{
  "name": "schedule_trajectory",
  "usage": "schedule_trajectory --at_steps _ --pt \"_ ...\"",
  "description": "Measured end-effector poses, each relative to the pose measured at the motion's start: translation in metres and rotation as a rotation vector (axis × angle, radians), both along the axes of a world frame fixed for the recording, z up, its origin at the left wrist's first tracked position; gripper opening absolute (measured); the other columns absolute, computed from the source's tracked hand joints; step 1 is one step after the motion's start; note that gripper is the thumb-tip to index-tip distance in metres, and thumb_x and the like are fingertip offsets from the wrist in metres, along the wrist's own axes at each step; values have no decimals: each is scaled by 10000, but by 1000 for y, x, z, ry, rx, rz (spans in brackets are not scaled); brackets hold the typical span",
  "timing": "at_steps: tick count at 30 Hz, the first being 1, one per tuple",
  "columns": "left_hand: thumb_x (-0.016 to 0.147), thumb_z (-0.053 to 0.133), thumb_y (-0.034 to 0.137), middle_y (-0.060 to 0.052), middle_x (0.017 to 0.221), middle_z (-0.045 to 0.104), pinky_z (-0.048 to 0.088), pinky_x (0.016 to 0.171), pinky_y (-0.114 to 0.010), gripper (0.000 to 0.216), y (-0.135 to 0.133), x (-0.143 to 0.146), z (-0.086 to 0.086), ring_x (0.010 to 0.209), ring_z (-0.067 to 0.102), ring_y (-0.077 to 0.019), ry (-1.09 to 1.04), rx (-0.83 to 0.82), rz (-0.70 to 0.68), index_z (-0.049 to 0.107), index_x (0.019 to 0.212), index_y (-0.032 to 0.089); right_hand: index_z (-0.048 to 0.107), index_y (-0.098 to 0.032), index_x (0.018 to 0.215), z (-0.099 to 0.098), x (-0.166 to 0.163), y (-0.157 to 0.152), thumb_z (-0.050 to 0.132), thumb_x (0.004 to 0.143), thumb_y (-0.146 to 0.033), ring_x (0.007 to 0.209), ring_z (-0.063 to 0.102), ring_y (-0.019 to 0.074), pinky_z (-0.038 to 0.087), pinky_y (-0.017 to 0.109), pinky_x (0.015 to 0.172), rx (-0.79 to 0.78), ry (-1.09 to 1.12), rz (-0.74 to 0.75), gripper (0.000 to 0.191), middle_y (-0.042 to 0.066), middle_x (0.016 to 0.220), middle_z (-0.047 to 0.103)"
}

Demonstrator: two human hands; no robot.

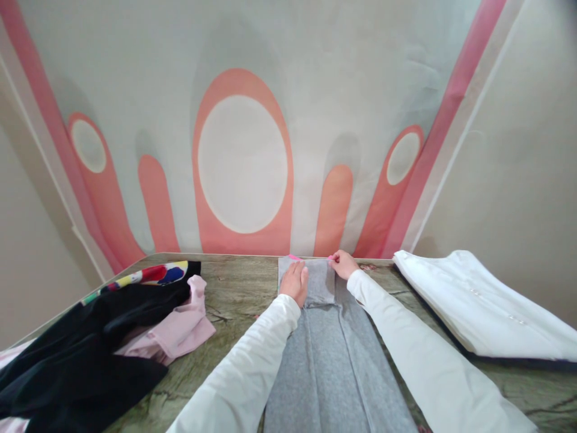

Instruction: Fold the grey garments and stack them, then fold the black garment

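Long grey knit garment (331, 361) laid out flat down the middle of the green-grey marbled tabletop (234, 288), both hands up at its far end.

Looks soft, light and floppy, no stiffness at all, probably drapes and slides a bit on that smooth top, so best taken by the corners or the folded far edge rather than the middle. Off to the left, crumpled black cloth pile (85, 355) over a pale pink garment (180, 331), with a multicoloured patterned piece (153, 275) behind. Off to the right, folded white shirt stack (487, 307), well apart from the grey piece. Left hand (295, 281) resting flat, palm down, fingers together on the folded end. Right hand (345, 263) pinched shut on the far corner, next to a small pink tag (294, 257) peeking out at the edge.
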State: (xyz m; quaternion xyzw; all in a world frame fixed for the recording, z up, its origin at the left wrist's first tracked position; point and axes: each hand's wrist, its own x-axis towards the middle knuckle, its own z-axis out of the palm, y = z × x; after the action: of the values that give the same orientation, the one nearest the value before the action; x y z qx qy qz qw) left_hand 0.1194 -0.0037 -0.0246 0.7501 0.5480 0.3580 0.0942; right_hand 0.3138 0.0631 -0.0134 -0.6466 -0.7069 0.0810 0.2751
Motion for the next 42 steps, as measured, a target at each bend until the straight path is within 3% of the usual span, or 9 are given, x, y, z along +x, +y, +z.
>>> schedule_trajectory --at_steps 4,8,12,16,20,25,29,36,42 --pt "912 208 346 -115 1309 408 224 1037 -362 462 -3 2 2 1240 304 -208 47 -12 -33 424 1249 116 510 -173 959 -3 -1 -4 495 789 -247 795 563 138 381 244 701 52 13 12 187 48 877 618" --pt "902 233 374 -98 1322 391 230 1022 -372 448 -9 3 3 1232 314 -208 207 -32 -114 422 1248 161 508 -161 961 -9 -2 -11 508 776 -243 772 554 159 385 267 697 63 -5 13 202 55 830 604" --pt "885 268 419 -79 1323 389 214 1014 -419 437 -13 4 0 1232 305 -228 347 -29 -161 448 1220 204 494 -126 1034 -5 -5 -23 498 772 -232 937 510 190 361 302 828 123 -27 19 283 111 993 556" --pt "887 264 401 -73 1340 367 196 1016 -425 427 -11 5 -4 1243 285 -229 381 -25 -163 435 1229 212 523 -142 1077 0 -12 -52 416 827 -269 1063 454 199 315 330 928 163 -99 277 300 113 1106 527" --pt "890 254 380 -79 1346 359 204 1010 -426 422 -10 5 -6 1238 293 -233 410 -5 -147 437 1226 202 435 -161 1244 -6 -14 -84 283 888 -385 1219 323 195 232 362 1014 46 -181 553 447 95 1322 396" --pt "889 239 392 -49 1368 331 197 1017 -423 428 -13 5 -4 1253 269 -216 491 -33 -121 401 1250 228 314 -238 1332 -12 1 -104 234 892 -440 1292 189 211 161 432 1042 -25 -274 591 490 30 1405 272" --pt "878 232 450 -56 1386 298 166 1021 -463 481 -17 4 2 1267 246 -218 531 -59 -148 336 1292 229 335 -233 1324 -18 10 -103 240 896 -395 1288 206 203 179 427 1046 0 -247 560 467 21 1397 288" --pt "794 327 608 -96 1401 252 155 1020 -471 675 -33 -11 12 1269 239 -231 523 -69 -364 263 1330 203 397 -174 1284 -21 16 -103 275 890 -361 1246 299 201 255 402 1031 118 -100 521 453 81 1352 360" --pt "713 546 506 -121 1301 363 271 977 -407 662 -46 -15 17 1196 332 -253 435 66 -337 360 1253 171 578 -200 1070 -3 7 -118 549 759 -382 1070 460 235 365 414 917 300 -122 633 361 99 1148 530"
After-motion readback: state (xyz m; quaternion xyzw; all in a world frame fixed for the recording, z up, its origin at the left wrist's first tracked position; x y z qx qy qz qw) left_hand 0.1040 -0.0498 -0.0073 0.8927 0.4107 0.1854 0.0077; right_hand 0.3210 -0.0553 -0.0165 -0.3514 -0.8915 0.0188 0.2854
